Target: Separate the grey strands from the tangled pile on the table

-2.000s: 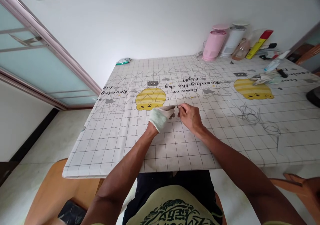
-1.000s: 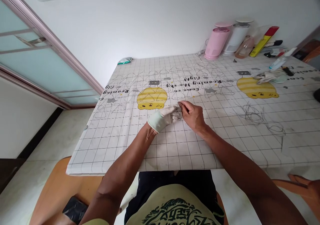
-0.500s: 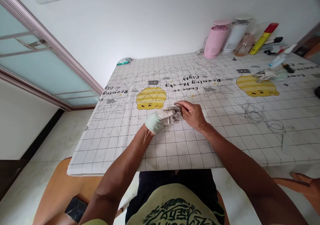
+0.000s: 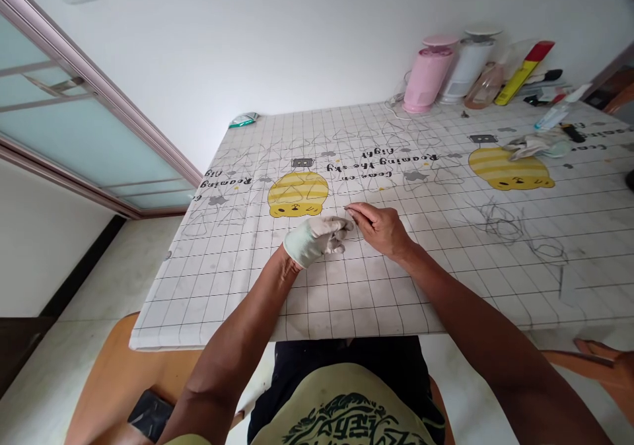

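At 6 o'clock, below the table's near edge, lay an olive shirt [image 4: 337, 392] printed with dark characters, not read with confidence. Clock centred on the hands; 12 o'clock = toward the wall [image 4: 317, 35].

Centre: left hand [image 4: 319, 237], in a pale knit glove, fingers half curled; could not tell whether it gripped anything. Bare right hand [image 4: 381, 228], just beside it, thumb and forefinger pinched, apparently on thin wire [image 4: 347, 208], nearly lost against the tablecloth [image 4: 238, 273].

Change: half a second earlier the gloved fingertips met the right fingertips; now they had dropped slightly nearer the body, with the right fingertips beyond them. Judged a small regrip, wire handling unfinished.

At 3 o'clock: wire tangle [image 4: 500, 224], unchanged over the interval.

At 10 o'clock: yellow bear print [image 4: 298, 194]. At 1 o'clock, tablecloth lettering [image 4: 381, 166], inverted to the wearer: "Come on", "Roaming the sky", "flight". Repeats at 9 and 2–3 o'clock, partly cut off or covered.

Farther, 2 o'clock: crumpled glove [image 4: 537, 146]; beyond it, red-and-yellow container [image 4: 524, 75], label illegible. At 1 o'clock: pink cylinder [image 4: 426, 78], no brand legible. At 11 o'clock: small packet [image 4: 244, 120], text too small.
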Motion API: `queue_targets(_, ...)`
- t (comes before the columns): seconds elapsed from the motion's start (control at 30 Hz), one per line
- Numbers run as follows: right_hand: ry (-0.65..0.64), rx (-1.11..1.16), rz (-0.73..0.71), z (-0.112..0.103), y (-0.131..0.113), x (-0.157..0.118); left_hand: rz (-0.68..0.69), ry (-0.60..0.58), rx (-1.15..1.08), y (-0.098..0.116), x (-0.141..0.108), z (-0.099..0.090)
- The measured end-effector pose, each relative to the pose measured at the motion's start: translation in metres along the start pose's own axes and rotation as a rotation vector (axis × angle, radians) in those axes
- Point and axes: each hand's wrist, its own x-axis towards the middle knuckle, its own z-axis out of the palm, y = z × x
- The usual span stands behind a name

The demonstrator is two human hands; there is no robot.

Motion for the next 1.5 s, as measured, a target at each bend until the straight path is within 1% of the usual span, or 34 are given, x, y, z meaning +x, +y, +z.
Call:
queue_targets(0.1,0.017,-0.059,0.01,-0.002,0.0,0.0,0.045,0.049,0.049,0.002,-0.001,0.002)
queue_targets(0.2,-0.009,-0.119,-0.017,-0.003,0.001,0.0,0.078,0.122,0.086,0.003,-0.007,0.006)
queue_targets(0.33,-0.043,-0.159,-0.062,-0.003,0.001,-0.001,0.051,0.172,0.142,0.006,-0.016,0.011)
queue_targets(0.43,-0.026,-0.168,-0.062,-0.002,0.001,-0.001,0.053,0.195,0.159,0.006,-0.015,0.01)
queue_targets(0.5,0.019,-0.147,-0.031,-0.003,0.0,0.0,0.094,0.243,0.153,0.007,-0.012,0.009)
queue_targets(0.57,0.096,-0.124,0.028,-0.004,0.0,0.002,0.143,0.324,0.151,0.007,-0.008,0.006)
queue_targets(0.67,0.213,-0.107,0.132,-0.007,0.0,0.005,0.222,0.512,0.199,0.009,-0.007,0.003)
queue_targets(0.73,0.258,-0.105,0.187,-0.008,0.001,0.007,0.283,0.623,0.249,0.009,-0.008,0.003)
queue_targets(0.77,0.273,-0.104,0.21,-0.008,0.002,0.007,0.309,0.651,0.264,0.008,-0.008,0.004)
queue_targets(0.83,0.301,-0.102,0.246,-0.008,0.005,0.007,0.341,0.642,0.256,0.006,-0.008,0.009)
queue_targets(0.93,0.336,-0.107,0.265,-0.007,0.008,0.007,0.332,0.551,0.244,-0.001,-0.003,0.022)
queue_targets(1.0,0.337,-0.138,0.253,-0.005,0.008,0.006,0.332,0.524,0.261,-0.004,0.0,0.032)
queue_targets(1.07,0.311,-0.171,0.237,-0.001,0.007,0.005,0.361,0.549,0.241,-0.006,0.002,0.039)
queue_targets(1.13,0.268,-0.182,0.226,0.003,0.004,0.003,0.402,0.58,0.191,-0.006,0.002,0.043)
queue_targets(1.2,0.226,-0.164,0.222,0.007,0.0,0.001,0.427,0.586,0.167,-0.005,0.0,0.041)
queue_targets(1.27,0.188,-0.14,0.219,0.008,-0.004,0.0,0.425,0.585,0.167,-0.004,-0.001,0.036)
queue_targets(1.37,0.125,-0.09,0.181,0.003,-0.009,0.001,0.41,0.591,0.185,-0.003,0.001,0.025)
queue_targets(1.43,0.067,-0.049,0.11,-0.002,-0.011,0.004,0.404,0.577,0.228,-0.002,0.003,0.019)
queue_targets(1.5,0.002,-0.02,0.007,-0.007,-0.011,0.007,0.392,0.543,0.287,0.0,0.004,0.015)
